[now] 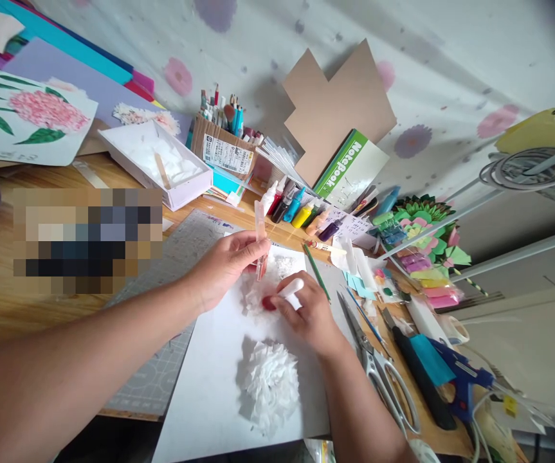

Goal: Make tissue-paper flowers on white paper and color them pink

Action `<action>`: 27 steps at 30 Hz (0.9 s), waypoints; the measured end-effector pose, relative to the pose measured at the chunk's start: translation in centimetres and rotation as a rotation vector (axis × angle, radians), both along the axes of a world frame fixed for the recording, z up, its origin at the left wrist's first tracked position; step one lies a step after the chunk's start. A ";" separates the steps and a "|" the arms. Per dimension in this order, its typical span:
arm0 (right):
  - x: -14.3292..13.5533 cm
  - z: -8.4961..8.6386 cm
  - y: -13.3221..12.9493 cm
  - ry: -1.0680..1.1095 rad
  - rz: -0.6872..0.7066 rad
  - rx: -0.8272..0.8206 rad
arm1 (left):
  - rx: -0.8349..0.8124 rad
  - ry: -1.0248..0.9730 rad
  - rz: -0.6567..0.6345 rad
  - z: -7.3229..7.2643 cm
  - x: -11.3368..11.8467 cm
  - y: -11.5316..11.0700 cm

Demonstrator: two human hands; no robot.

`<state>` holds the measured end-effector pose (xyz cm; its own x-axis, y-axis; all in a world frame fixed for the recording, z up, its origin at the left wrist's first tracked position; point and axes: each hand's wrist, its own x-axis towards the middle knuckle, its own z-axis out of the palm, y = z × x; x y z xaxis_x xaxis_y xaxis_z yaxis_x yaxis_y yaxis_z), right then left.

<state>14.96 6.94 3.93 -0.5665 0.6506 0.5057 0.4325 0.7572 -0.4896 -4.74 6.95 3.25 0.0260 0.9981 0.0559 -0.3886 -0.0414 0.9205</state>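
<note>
My left hand point(245, 260) pinches a clear, pinkish plastic strip point(260, 225), held upright; red shows near its lower end. My right hand point(306, 312) grips a short white-handled tool point(291, 289) with a red end pointing left; its exact kind is unclear. Beneath both hands lies a ruffled white paper flower point(255, 302), partly hidden by the fingers. A second ruffled white paper flower point(272, 386) rests nearer to me. Both flowers sit on a white sheet of paper point(200, 399) over a grey cutting mat point(154, 360).
Scissors point(378, 360), a black-handled knife point(422, 373) and a blue glue gun point(463, 379) lie to the right. Several paint bottles point(301, 215) line the back, beside a notebook point(349, 170). A white box point(181, 183) and a carton of brushes point(224, 151) stand back left.
</note>
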 end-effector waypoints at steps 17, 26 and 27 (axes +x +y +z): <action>0.0 -1.0 1.1 0.122 -0.229 -0.095 | -0.047 0.017 0.004 0.4 0.0 0.0; -1.3 -1.3 1.4 0.090 -0.230 -0.096 | -0.048 0.017 0.003 0.2 0.0 0.1; -1.4 -1.3 1.4 0.097 -0.233 -0.093 | -0.048 0.015 -0.002 0.2 0.0 0.2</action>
